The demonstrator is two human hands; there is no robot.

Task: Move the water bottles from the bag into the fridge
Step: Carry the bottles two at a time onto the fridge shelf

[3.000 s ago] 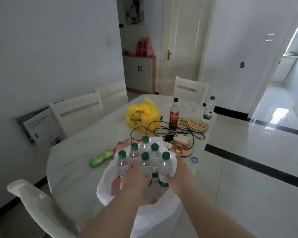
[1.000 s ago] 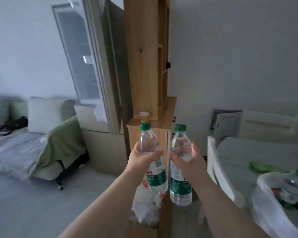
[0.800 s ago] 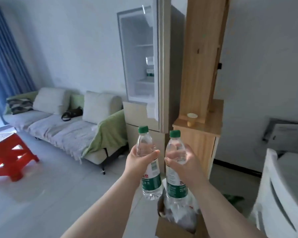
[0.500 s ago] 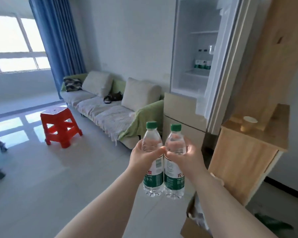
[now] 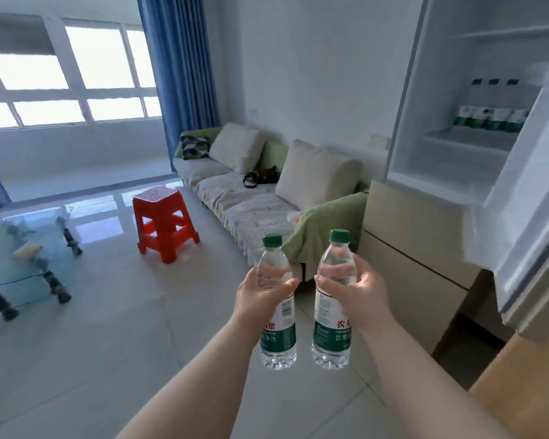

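My left hand [image 5: 258,298] grips one clear water bottle [image 5: 277,327] with a green cap and green label, held upright. My right hand [image 5: 358,293] grips a second identical water bottle [image 5: 332,331], a little apart from the first. Both hang in front of me over the tiled floor. The fridge [image 5: 450,128] stands open at the upper right, its white interior showing. A row of several bottles [image 5: 488,117] stands on a middle shelf inside. The open fridge door [image 5: 533,198] juts toward me at the far right. The bag is out of view.
A sofa with cushions and a green throw [image 5: 267,191] runs along the far wall beside the fridge. A red plastic stool [image 5: 162,223] stands on the floor at centre left. A glass coffee table [image 5: 23,251] is at the left. A wooden cabinet edge [image 5: 526,384] shows at the bottom right.
I have turned from the table and its bag toward the living room, carrying one bottle in each hand. The fridge has come closer on the right, and the two bottles have moved slightly apart.
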